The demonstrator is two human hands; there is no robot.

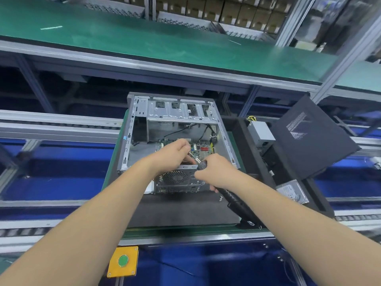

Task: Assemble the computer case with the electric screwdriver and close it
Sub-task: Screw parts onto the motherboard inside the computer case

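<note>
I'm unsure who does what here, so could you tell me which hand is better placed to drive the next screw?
Probably the right hand: it grips the electric screwdriver, while the left hand steadies its bit over the open computer case.

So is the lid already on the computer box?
No, the computer case lies open with its green board showing, and the black side panel leans off to its right.

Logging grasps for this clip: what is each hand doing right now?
Left hand: pinches the screwdriver bit.
Right hand: grips the electric screwdriver.
</note>
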